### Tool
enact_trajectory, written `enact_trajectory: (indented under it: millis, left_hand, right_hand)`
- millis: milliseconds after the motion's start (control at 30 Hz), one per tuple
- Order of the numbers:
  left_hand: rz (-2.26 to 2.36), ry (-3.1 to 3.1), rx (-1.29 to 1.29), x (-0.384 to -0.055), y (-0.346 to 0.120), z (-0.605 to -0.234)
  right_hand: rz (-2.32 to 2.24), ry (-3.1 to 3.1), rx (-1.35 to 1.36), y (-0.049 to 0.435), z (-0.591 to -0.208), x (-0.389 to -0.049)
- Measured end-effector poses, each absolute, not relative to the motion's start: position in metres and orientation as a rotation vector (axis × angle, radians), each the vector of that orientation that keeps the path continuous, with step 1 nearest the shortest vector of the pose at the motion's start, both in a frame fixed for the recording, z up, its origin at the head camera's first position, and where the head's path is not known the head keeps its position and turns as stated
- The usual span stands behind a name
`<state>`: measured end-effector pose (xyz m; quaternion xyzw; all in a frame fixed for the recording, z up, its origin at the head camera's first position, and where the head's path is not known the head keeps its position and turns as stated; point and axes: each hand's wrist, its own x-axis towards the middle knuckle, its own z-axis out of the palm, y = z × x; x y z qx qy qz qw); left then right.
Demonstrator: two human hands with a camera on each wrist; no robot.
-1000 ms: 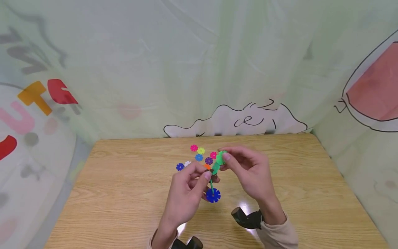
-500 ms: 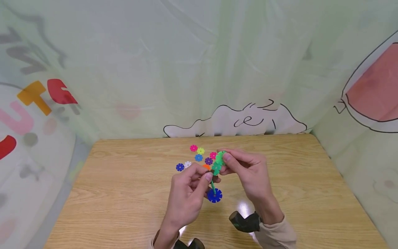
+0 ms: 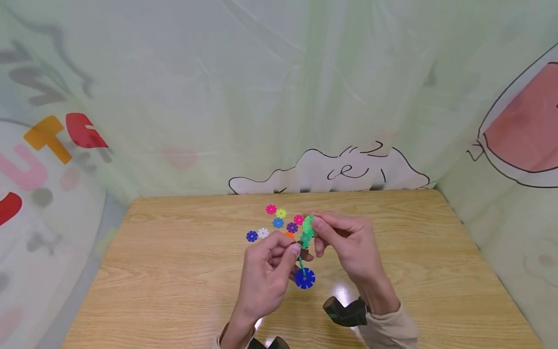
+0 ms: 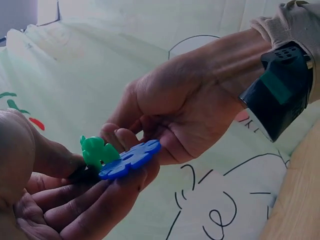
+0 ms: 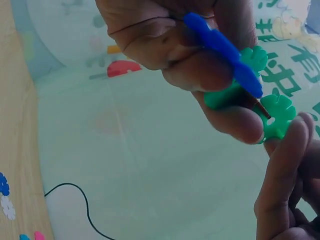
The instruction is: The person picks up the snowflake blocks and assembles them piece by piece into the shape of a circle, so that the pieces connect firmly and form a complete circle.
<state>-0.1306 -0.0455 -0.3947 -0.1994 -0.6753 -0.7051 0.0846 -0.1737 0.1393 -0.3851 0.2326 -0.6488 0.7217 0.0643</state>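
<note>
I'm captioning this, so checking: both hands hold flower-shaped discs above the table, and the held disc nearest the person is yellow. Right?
Wrong colour: that held disc is blue, not yellow, as the head view shows. The rest is right.

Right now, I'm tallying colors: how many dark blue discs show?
2: a loose dark blue disc on the table beside a white disc; a held dark blue disc by the left hand. Others may be hidden.
</note>
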Motion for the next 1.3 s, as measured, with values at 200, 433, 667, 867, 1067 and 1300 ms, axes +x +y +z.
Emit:
enact_trajectory:
  millis: [200, 433, 667, 867, 1067, 1300]
  left_hand:
    - [-2.400, -2.050, -0.513, -0.139, -0.050, -0.397]
    - [-2.785, -1.993, -0.400, -0.159, -0.058, -0.412]
    - [-2.996, -1.809, -0.336, -0.172, -0.070, -0.427]
    - [-2.911, -1.902, -0.198, -0.171, -0.066, -0.424]
    - [-2.771, -2.024, -0.124, -0.165, -0.059, -0.419]
    - [-2.709, -2.060, -0.168, -0.159, -0.058, -0.412]
  right_hand:
    - [2.183, -2.035, 0.799, 0.137, -0.393, -0.182]
    - [1.857, -2.455, 0.437, 0.156, -0.428, -0.221]
    - [1.305, -2.929, 0.025, 0.179, -0.492, -0.258]
    - [1.110, -3.057, 0.038, 0.171, -0.521, -0.264]
    - [0.992, -3.079, 0.012, 0.162, -0.522, -0.262]
    - [1.254, -2.995, 0.108, 0.165, -0.511, -0.260]
